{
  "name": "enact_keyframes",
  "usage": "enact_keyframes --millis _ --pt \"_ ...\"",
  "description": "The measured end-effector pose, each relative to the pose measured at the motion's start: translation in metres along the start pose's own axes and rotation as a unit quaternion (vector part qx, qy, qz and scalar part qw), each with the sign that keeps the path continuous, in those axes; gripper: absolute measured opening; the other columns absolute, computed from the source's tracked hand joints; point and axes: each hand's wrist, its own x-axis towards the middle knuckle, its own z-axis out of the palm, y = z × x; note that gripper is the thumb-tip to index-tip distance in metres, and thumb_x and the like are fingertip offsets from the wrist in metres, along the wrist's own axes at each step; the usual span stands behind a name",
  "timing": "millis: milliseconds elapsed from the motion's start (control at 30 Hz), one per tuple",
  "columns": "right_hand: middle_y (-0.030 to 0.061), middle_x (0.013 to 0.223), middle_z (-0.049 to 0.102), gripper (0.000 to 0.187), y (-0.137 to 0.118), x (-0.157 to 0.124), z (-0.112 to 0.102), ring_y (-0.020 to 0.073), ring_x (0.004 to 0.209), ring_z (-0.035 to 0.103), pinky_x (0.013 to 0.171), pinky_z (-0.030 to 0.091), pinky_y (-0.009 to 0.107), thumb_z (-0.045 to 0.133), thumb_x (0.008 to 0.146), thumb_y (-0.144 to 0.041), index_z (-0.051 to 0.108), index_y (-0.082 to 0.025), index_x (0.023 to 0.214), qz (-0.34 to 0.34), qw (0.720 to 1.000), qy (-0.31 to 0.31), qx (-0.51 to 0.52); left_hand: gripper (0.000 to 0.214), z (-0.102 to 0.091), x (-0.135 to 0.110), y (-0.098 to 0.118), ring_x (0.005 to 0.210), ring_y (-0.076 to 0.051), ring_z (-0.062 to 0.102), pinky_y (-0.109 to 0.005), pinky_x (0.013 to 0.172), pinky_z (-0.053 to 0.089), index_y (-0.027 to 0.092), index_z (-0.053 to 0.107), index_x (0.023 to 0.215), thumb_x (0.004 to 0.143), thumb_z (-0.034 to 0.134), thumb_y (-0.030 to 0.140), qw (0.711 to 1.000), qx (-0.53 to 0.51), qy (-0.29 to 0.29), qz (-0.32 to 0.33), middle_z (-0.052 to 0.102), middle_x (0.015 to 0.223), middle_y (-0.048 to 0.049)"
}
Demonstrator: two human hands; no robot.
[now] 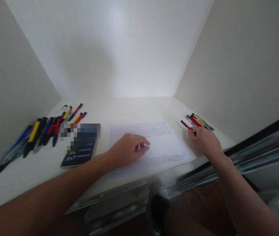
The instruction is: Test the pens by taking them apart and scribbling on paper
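A sheet of paper (159, 139) covered with handwriting lies on the white desk (129, 108). My left hand (127, 149) rests on the sheet with its fingers curled loosely, and nothing shows in them. At the paper's right edge my right hand (204, 141) pinches the end of a red pen (186, 126). Just beyond it lies a small group of red, yellow and black pens (200, 121).
Several pens (43, 131) in blue, yellow, black and red lie in a row on the desk's left side. A dark phone (80, 154) lies beside them. White walls enclose the desk on three sides. A metal rail (252, 154) runs along the right front.
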Motion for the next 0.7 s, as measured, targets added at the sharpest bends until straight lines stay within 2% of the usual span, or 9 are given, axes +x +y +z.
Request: enact_keyframes --millis 167,400,567,700 --pt "0.0200 0.106 0.070 0.043 0.010 0.009 0.011 0.0286 0.092 0.068 0.078 0.050 0.037 0.037 0.098 -0.032 0.075 -0.011 0.102 0.032 0.999 0.023 -0.017 0.022 0.001 0.000 -0.003 0.060 -0.011 0.058 -0.026 0.066 0.046 0.018 0.075 0.093 0.092 0.057 0.029 1.000 0.016 -0.017 -0.006 0.071 0.074 -0.0010" --pt "0.0188 0.106 0.070 0.040 0.023 0.018 0.029 0.0289 0.094 0.066 0.082 0.051 0.039 0.045 0.097 -0.034 0.076 -0.013 0.110 0.014 0.993 0.118 0.025 0.021 0.000 0.000 0.000 0.061 -0.012 0.059 -0.026 0.067 0.046 0.019 0.075 0.091 0.093 0.056 0.029 0.999 0.024 -0.022 0.008 0.071 0.075 -0.0008" --pt "0.0178 0.103 0.071 0.041 0.027 0.029 0.032 0.0282 0.087 0.067 0.076 0.048 0.039 0.045 0.097 -0.038 0.077 -0.015 0.107 0.029 0.994 0.107 0.007 0.021 0.000 -0.002 0.004 0.061 -0.011 0.059 -0.025 0.066 0.045 0.019 0.074 0.088 0.094 0.056 0.026 0.999 0.031 -0.021 0.031 0.070 0.073 -0.0002" --pt "0.0197 0.099 0.070 0.040 0.030 0.035 0.032 0.0312 0.088 0.063 0.076 0.041 0.042 0.045 0.096 -0.039 0.077 -0.015 0.101 0.050 0.992 0.117 -0.026 0.023 -0.001 -0.002 0.007 0.059 -0.010 0.059 -0.025 0.064 0.047 0.018 0.075 0.090 0.094 0.055 0.029 0.999 0.027 0.010 0.043 0.071 0.073 -0.0010"
